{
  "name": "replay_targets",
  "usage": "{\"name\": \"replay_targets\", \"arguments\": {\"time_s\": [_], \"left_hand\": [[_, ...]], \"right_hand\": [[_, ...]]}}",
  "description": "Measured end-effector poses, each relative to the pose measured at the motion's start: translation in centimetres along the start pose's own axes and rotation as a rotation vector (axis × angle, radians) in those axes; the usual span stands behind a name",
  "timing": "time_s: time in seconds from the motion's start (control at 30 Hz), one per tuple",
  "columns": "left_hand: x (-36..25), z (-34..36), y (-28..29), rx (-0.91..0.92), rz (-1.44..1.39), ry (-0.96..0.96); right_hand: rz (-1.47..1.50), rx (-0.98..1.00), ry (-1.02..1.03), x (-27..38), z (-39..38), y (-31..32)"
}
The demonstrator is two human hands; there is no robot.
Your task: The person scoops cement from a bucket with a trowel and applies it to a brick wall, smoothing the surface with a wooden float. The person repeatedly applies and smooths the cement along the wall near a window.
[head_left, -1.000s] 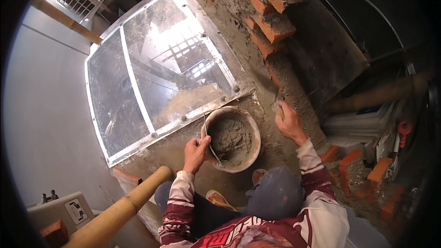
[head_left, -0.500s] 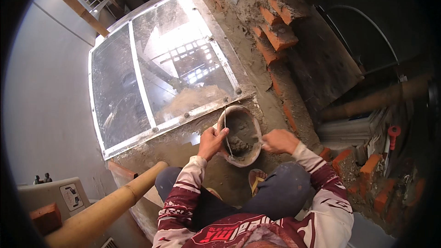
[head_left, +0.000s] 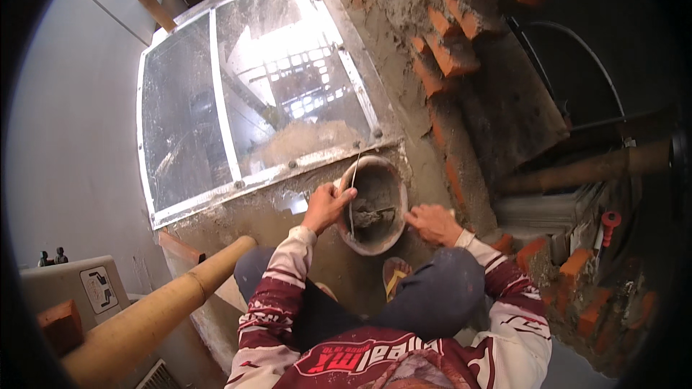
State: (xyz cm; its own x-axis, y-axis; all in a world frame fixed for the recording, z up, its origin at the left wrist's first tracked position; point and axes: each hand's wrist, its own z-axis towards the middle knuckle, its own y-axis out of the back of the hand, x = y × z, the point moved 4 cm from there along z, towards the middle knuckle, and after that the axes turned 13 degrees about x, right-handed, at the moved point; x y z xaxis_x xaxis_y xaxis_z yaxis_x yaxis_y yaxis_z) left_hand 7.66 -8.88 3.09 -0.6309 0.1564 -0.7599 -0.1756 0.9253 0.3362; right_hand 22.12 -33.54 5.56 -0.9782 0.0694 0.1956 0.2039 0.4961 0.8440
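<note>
Left hand (head_left: pixel 328 205) is gripping the bucket rim (head_left: pixel 371 250), smart, mortar (head_left: pixel 366 217) is probably weighing heavy; right hand (head_left: pixel 432 224) is seemingly clutching a handle (head_left: pixel 453 213).

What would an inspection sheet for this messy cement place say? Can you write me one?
Surface: ledge, rough and smeared with grey cement.
Job's things: bucket with wet-looking grey mortar inside; thin wire handle at its left side.
Clutter: jagged orange bricks, bamboo pole, red-handled tool.
Grips: left grip holds the bucket's left rim; right grip is closed beside the right rim, seemingly on a small tool, mostly hidden.
Cables: nothing seen.
Surroundings: framed see-through panel ahead, pale grey wall at left, rough brickwork at right.
</note>
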Motion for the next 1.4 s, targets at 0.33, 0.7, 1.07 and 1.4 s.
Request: {"name": "replay_targets", "arguments": {"time_s": [0.33,0.7,1.07,1.4], "left_hand": [[-0.6,-0.6,-0.3,0.025,0.031,0.049],[0.1,0.0,0.0,0.068,-0.107,0.061],[-1.9,-0.7,-1.1,0.034,0.019,0.060],[-0.3,-0.6,-0.2,0.055,-0.009,0.040]], "right_hand": [[0.332,0.469,-0.321,-1.6,1.7,2.8],[-0.170,-0.145,-0.039,0.2,-0.8,2.3],[0.184,0.278,-0.299,-2.3,0.7,3.1],[0.384,0.031,-0.087,-1.0,-0.7,-1.6]]}}
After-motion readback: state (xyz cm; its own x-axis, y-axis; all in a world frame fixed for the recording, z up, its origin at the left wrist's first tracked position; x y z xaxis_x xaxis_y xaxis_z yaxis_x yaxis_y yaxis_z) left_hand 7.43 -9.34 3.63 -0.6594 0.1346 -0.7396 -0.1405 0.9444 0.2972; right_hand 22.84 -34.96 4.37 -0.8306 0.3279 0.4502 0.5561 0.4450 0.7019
